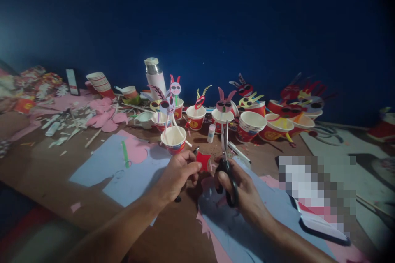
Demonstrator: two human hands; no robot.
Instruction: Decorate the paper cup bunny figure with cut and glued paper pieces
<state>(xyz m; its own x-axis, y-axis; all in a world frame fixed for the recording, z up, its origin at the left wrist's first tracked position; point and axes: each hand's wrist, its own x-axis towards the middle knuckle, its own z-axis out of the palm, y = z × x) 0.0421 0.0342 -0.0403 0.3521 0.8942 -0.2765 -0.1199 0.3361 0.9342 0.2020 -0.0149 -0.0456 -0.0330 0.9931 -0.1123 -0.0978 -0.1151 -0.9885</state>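
- head view: left hand [177,176] has fingers pinched on small red piece [203,162], looks like paper; piece is up over the bench [43,168], between both hands
- right hand [242,183] fingers grasping black-handled scissors [225,154] by the loops; blades point away toward paper cups [251,125], tips slightly apart
- red piece just left of scissors, doesn't appear between blades; contact can't be told
- step in hand, my guess: trimming the red piece, at a pause between snips or turning it
- next move would call for: steady left pinch, blades opened wider and angled to the edge, left fingers clear of the cut
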